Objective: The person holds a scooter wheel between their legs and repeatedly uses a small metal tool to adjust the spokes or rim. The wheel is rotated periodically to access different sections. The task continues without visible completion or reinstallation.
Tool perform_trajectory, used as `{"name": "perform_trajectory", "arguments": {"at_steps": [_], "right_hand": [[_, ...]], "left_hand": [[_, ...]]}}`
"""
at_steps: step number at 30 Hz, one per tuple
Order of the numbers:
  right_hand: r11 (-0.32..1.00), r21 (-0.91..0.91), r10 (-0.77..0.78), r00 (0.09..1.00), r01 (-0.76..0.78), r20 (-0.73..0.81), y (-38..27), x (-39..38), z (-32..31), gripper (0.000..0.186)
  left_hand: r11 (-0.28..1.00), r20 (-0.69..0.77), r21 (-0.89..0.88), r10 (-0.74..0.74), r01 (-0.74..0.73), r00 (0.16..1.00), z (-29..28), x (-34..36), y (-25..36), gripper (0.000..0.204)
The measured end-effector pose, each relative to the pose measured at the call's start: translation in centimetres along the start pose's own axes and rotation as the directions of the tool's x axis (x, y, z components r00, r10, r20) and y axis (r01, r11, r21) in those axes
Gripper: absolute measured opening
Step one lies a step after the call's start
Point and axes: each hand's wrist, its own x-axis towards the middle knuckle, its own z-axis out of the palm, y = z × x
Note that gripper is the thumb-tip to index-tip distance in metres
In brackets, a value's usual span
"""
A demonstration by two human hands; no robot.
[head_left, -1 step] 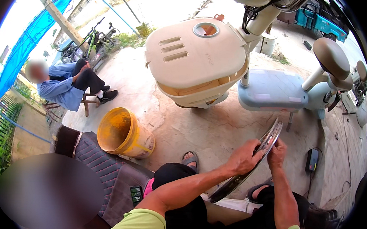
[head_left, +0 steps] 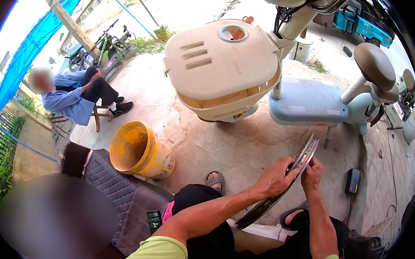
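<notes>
Head view, looking down: a rim (head_left: 303, 162), narrow and curved, seems to be a wheel rim seen nearly edge-on. It slants right of centre, its silver upper end leaning away to the right, its dark lower end pointing back towards the person's lap. Both hands are on it.

The likeliest trouble is a slip. Both grips sit on the upper half, so the long lower part appears unsupported; if either hand loosened, the rim could twist or drop towards the open-toed right sandal (head_left: 285, 218). A pinched finger is possible too, as the hands work close together on a thin edge. The upper end shows just below the scooter's footboard (head_left: 310, 100); I cannot tell whether a tilt would knock it, since depth is unclear.

The left hand (head_left: 275, 176) is closed over the left side of the rim, back upward, its bare forearm crossing diagonally from the lower edge. The right hand (head_left: 312, 173) is curled against the right side, fingers bent, fingertips partly hidden, its forearm nearly upright. Well apart, to the left, stands a yellow bucket (head_left: 161, 157).
</notes>
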Motion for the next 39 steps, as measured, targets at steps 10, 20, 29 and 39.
{"name": "perform_trajectory", "arguments": {"at_steps": [10, 20, 29, 39], "right_hand": [[0.953, -0.286, -0.110, 0.994, 0.102, -0.013, -2.8, -1.8, 1.8, 0.015], [0.859, -0.439, -0.218, 0.964, 0.263, 0.152, -5.5, -3.1, 1.8, 0.015], [0.867, -0.411, -0.204, 0.953, 0.283, 0.225, -6.4, -3.6, 3.1, 0.020], [0.943, -0.333, -0.047, 0.998, 0.032, -0.039, -4.9, -0.6, 1.3, 0.029]], "left_hand": [[0.998, -0.043, 0.042, 0.051, -0.049, 0.998, -0.5, 0.8, -0.4, 0.033], [0.999, -0.026, -0.051, 0.013, -0.015, 1.000, -0.2, 0.9, -0.2, 0.026], [0.988, -0.144, 0.077, 0.147, -0.137, 0.979, -0.7, 1.3, -0.9, 0.034], [0.993, -0.109, 0.037, 0.115, -0.112, 0.987, -0.8, 1.2, -0.7, 0.033]]}}
